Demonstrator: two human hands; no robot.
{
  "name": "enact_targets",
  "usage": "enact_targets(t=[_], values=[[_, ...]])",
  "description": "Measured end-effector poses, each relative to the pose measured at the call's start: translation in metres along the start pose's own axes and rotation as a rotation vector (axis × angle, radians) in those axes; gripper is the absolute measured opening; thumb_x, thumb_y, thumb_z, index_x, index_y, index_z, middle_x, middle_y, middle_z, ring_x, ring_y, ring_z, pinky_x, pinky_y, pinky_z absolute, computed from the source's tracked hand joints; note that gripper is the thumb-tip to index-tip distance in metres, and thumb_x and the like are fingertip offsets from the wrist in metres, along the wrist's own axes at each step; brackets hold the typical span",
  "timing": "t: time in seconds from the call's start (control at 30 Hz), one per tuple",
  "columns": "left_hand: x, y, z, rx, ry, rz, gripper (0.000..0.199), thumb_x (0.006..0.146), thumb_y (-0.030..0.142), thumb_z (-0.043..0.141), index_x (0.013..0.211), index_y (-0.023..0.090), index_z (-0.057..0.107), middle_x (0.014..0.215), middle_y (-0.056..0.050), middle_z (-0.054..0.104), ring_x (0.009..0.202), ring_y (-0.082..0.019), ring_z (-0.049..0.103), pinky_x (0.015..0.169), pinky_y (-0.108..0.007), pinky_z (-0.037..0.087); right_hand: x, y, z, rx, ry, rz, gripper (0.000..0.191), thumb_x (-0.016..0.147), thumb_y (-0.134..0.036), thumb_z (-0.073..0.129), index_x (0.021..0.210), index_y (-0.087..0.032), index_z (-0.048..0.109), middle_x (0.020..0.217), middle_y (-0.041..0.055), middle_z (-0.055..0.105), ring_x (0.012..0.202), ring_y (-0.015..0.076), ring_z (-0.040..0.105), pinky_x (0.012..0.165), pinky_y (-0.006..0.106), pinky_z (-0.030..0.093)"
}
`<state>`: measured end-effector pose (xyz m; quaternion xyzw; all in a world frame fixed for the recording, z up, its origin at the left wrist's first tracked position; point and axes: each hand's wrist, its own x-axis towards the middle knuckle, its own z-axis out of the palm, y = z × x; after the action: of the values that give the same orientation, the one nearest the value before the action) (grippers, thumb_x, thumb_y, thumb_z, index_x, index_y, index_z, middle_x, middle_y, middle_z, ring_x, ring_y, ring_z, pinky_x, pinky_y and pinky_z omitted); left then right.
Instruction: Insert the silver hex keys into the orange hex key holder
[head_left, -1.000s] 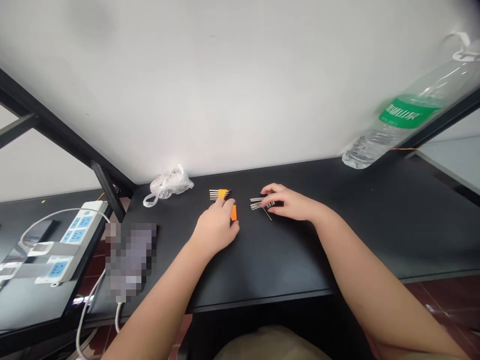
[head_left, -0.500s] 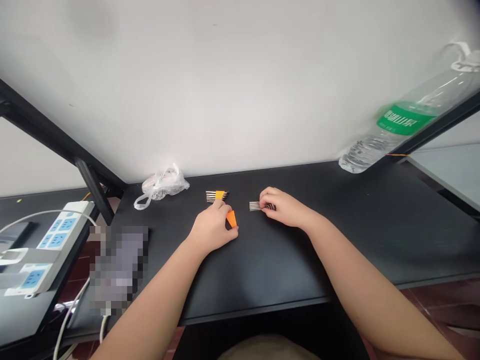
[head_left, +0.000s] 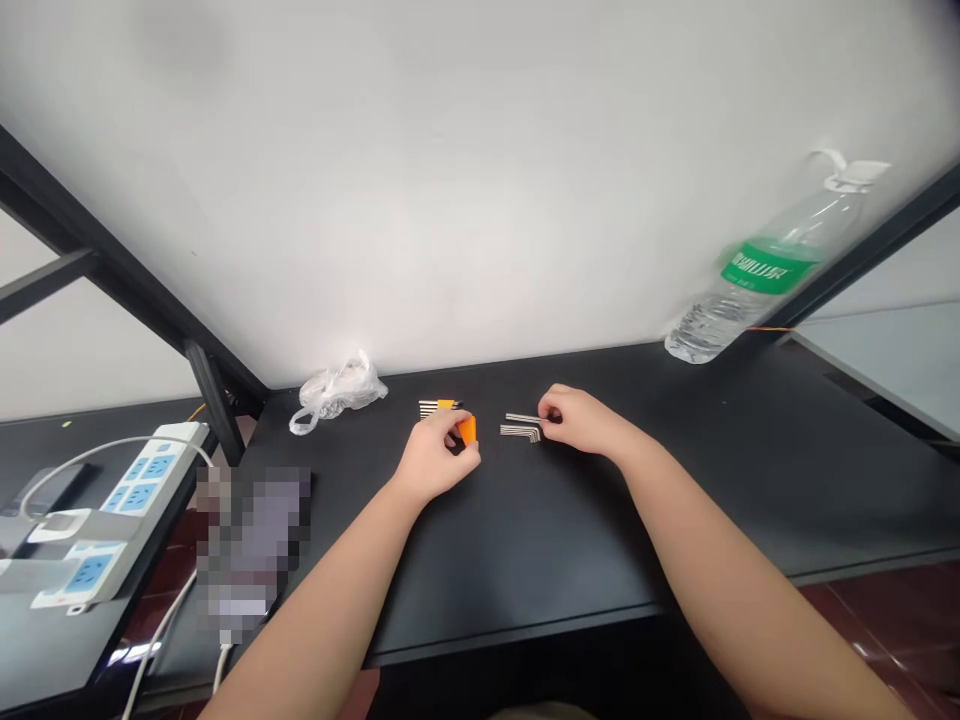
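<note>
My left hand point(head_left: 436, 450) grips a small orange plastic holder point(head_left: 469, 431) between thumb and fingers, just above the black tabletop. Behind it lies a second orange holder point(head_left: 445, 404) with several hex keys in it, partly covered by my fingers. On the right, my right hand point(head_left: 576, 420) pinches a hex key point(head_left: 523, 417) near its bent end; the fingers hide that end. Several loose hex keys point(head_left: 519, 431) lie side by side on the table, just in front of the one I hold, their bent ends to the right.
A knotted clear plastic bag point(head_left: 341, 388) lies by the wall at the left. A large water bottle point(head_left: 772, 268) with a green label leans at the back right. At the left are a blurred-out device point(head_left: 259, 540) with a cable and a white power strip point(head_left: 142, 480).
My right hand has lifted one hex key off the row and shifted slightly right, uncovering the others' bent ends. My left hand still holds the orange holder. The camera view has shifted a little.
</note>
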<state>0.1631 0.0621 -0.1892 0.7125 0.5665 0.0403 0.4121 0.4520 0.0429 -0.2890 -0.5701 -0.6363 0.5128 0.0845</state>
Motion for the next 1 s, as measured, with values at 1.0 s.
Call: enact_targets(t=[1.0], values=[[0.001,0.006,0.005,-0.130,-0.006,0.081,0.038,0.079,0.021,0.069,0.117,0.021,0.070,0.103,-0.003,0.075,0.088,-0.017,0.072,0.090,-0.035,0.062,-0.007,-0.049,0.008,0.496,0.303,-0.242,0.014,0.091,-0.033,0.068,0.081,-0.023,0.073,0.093,0.0038,0.072,0.074,0.0185,0.064,0.066,0.034,0.051]])
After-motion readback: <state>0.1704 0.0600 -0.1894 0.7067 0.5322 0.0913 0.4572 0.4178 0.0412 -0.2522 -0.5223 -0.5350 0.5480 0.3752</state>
